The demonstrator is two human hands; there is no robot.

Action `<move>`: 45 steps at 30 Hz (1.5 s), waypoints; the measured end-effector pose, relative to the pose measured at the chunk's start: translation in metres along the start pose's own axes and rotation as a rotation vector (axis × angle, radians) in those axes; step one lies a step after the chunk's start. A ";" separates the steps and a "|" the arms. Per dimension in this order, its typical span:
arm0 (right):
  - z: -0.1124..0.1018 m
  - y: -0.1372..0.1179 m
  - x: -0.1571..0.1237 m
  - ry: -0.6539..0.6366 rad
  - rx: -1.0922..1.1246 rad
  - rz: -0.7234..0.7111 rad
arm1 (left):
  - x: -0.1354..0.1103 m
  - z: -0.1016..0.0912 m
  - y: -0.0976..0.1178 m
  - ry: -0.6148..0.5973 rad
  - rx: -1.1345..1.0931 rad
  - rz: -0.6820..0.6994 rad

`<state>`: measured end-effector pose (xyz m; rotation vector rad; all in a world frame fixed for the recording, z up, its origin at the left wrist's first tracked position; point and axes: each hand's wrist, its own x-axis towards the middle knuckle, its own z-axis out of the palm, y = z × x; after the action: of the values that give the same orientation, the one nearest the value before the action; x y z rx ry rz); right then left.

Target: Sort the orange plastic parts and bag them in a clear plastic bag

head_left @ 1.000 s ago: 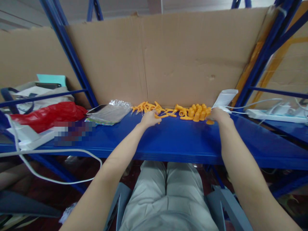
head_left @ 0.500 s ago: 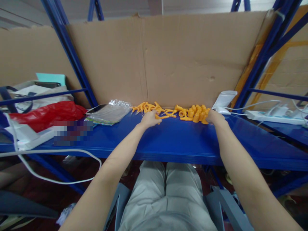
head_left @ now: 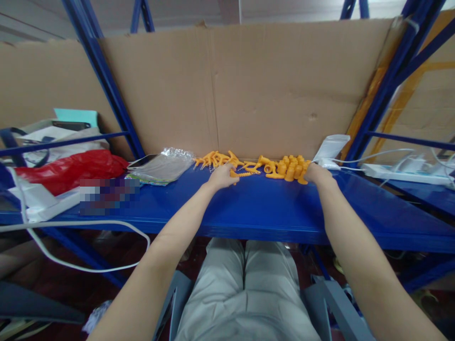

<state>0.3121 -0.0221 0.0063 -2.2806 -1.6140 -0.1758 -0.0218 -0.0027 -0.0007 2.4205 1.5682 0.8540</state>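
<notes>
My left hand [head_left: 223,176] is closed on the orange handle of a corkscrew [head_left: 244,174], whose spiral points to the right just above the blue shelf. Behind that hand lies a heap of orange corkscrews [head_left: 212,158] with metal spirals. At the right end of a cluster of upright orange sleeves [head_left: 289,169], my right hand [head_left: 317,174] has its fingers curled around the edge of an orange sleeve [head_left: 304,177]; the fingertips are partly hidden. More orange pieces [head_left: 265,164], some lying on their sides, are between the two hands.
Clear plastic bags [head_left: 161,166] lie left on the blue shelf [head_left: 249,208], near a red plastic bag [head_left: 81,166]. A white pouch [head_left: 330,147] and cables are beyond my right hand. Cardboard [head_left: 249,90] stands behind; a white cable [head_left: 106,222] loops off the front left.
The corkscrew in my left hand shows a little more clearly, slightly shifted. Both hands stay in nearly the same places.
</notes>
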 end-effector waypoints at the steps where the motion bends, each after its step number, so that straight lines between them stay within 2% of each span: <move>1: -0.004 -0.004 -0.004 0.002 -0.014 0.064 | 0.000 0.000 0.000 -0.002 -0.001 0.003; 2: -0.009 -0.009 -0.007 0.016 -0.015 0.111 | 0.000 0.000 0.000 -0.004 -0.004 0.007; 4: -0.015 -0.021 -0.014 0.097 0.025 0.050 | -0.001 0.001 0.000 -0.021 -0.021 0.026; 6: -0.015 -0.035 -0.020 0.148 0.099 -0.153 | -0.001 0.002 0.000 -0.050 -0.062 0.055; 9: -0.005 -0.056 -0.029 0.143 0.246 -0.502 | -0.001 0.005 -0.002 -0.075 -0.123 0.101; 14: 0.017 -0.087 -0.049 -0.044 0.437 -0.894 | 0.002 0.008 -0.005 -0.031 -0.114 0.177; 17: 0.023 -0.096 -0.056 -0.134 0.421 -1.011 | 0.003 0.008 -0.008 -0.026 -0.113 0.210; 22: 0.020 -0.096 -0.058 -0.191 0.388 -1.010 | 0.005 0.009 -0.009 -0.059 -0.121 0.226; 28: 0.018 -0.096 -0.058 -0.224 0.443 -0.999 | 0.006 0.010 -0.008 -0.022 -0.107 0.279; 32: 0.024 -0.098 -0.061 -0.322 0.572 -0.963 | 0.008 0.011 -0.008 0.036 -0.088 0.345; 37: 0.035 -0.103 -0.063 -0.419 0.656 -0.926 | 0.012 0.019 -0.012 0.029 -0.079 0.319; 39: 0.039 -0.107 -0.063 -0.397 0.618 -0.938 | 0.014 0.023 -0.015 0.050 -0.088 0.310; 42: 0.042 -0.111 -0.062 -0.284 0.505 -0.956 | 0.015 0.031 -0.016 0.081 -0.106 0.280; 45: 0.039 -0.116 -0.056 -0.150 0.394 -0.919 | 0.012 0.033 -0.013 0.033 -0.054 0.082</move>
<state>0.1805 -0.0245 -0.0233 -1.1666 -2.4023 0.0984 -0.0116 0.0199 -0.0284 2.4599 1.4457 0.9420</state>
